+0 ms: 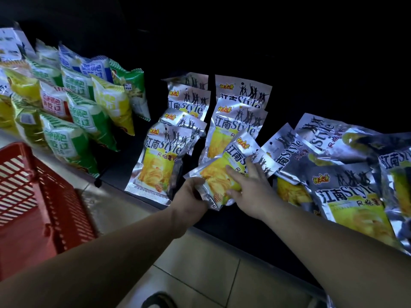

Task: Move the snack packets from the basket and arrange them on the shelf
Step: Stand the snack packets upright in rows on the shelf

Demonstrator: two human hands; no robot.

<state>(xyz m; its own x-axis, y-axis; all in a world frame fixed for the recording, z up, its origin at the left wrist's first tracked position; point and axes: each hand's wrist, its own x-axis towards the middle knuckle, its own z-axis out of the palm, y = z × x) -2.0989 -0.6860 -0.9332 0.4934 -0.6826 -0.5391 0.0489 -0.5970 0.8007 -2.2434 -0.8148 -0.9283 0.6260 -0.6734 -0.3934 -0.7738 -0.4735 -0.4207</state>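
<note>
Left hand (pixel 191 193) grips silver snack packet (pixel 215 174) at its lower corner; right hand (pixel 251 190) rests straight fingers on it, above shelf (pixel 244 236).

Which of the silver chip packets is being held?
The tilted silver packet: the left hand grips its bottom corner, the right hand rests on its face. The neighbouring rows stand upright.

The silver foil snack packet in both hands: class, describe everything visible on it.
The silver foil snack packet is crinkled, with blue lettering, dancing silhouettes, an orange logo and a yellow panel picturing crisps. It is tilted, top toward the upper right, at the front of the dark shelf, overlapping other packets. The left hand grips its bottom edge; the right hand presses flat on its front.
</note>
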